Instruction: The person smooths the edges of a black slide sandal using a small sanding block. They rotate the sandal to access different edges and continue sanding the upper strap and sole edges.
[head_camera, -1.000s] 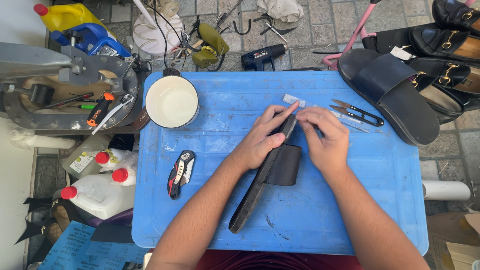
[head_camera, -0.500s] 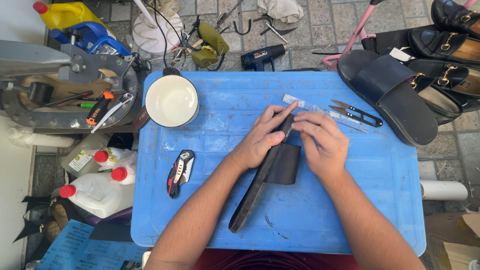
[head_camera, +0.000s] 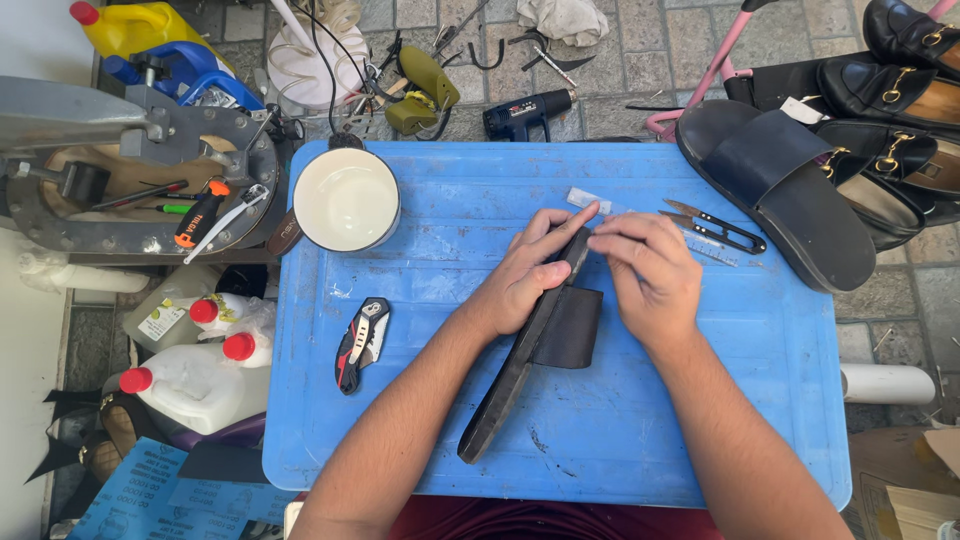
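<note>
Black sandal (head_camera: 520, 365), on edge, lying diagonally across centre of blue table (head_camera: 420, 430), strap flap to its right side. Folding utility knife (head_camera: 361, 343) and cream bowl (head_camera: 346, 199) to the left. Left hand (head_camera: 528, 272) curled around sandal's upper end. Right hand (head_camera: 648, 270) pinching same tip, fingers bent. Thread snips (head_camera: 715, 226) just beyond; dark slide sandal (head_camera: 775, 190) at far right edge.

You're in a shoe-repair workshop: finished black sandals and loafers (head_camera: 880, 130) lie beside your blue worktop (head_camera: 440, 190), with thread snips (head_camera: 715, 225), a heat gun (head_camera: 530, 112), glue jugs (head_camera: 200, 385) and a metal press (head_camera: 130, 150) around.
</note>
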